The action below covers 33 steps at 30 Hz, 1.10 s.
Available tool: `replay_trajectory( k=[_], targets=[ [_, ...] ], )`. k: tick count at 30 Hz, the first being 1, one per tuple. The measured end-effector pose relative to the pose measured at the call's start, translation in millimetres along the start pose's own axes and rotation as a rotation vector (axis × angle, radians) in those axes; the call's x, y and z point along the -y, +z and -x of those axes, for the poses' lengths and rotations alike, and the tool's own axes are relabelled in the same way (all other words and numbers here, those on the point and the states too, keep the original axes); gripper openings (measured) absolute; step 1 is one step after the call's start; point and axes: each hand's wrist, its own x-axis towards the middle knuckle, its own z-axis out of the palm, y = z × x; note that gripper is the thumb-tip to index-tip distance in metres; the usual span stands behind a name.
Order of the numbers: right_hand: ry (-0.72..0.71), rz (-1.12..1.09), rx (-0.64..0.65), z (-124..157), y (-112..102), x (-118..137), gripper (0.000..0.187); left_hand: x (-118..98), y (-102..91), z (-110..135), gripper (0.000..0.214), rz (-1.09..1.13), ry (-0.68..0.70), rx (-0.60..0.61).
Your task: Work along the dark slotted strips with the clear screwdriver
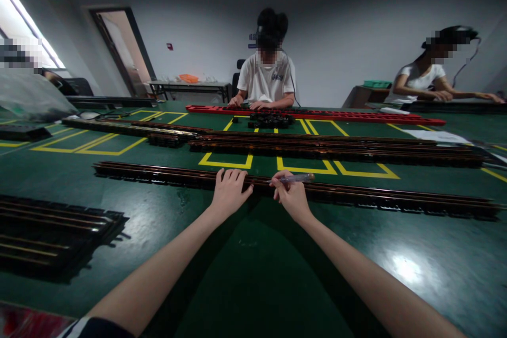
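A long dark rail-like strip (158, 174) lies across the green table (253, 274) in front of me. My left hand (229, 190) rests on it, fingers laid flat over its near edge. My right hand (291, 195) is closed around a clear pen (297, 178), held level just above the same strip. The two hands sit about a hand's width apart.
More dark strips (336, 150) lie farther back, over yellow floor-tape boxes (225, 161). A stack of strips (51, 227) sits at my near left. A long red strip (317, 114) and small black parts (271, 120) lie before a seated person (267, 79); another person (428, 82) works at right.
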Motion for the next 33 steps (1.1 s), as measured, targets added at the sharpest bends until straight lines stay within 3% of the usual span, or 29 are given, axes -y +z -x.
replay_trajectory(
  k=[14, 33],
  targets=[
    [-0.005, -0.033, -0.017, -0.2, 1.3, 2.2, 0.02, 0.7, 0.5, 1.9, 0.03, 0.004, 0.039, -0.066],
    [0.0, 0.016, -0.011, 0.7, 0.2, 3.8, 0.023, 0.1, -4.5, 2.0, 0.041, 0.002, 0.009, 0.008]
  ],
)
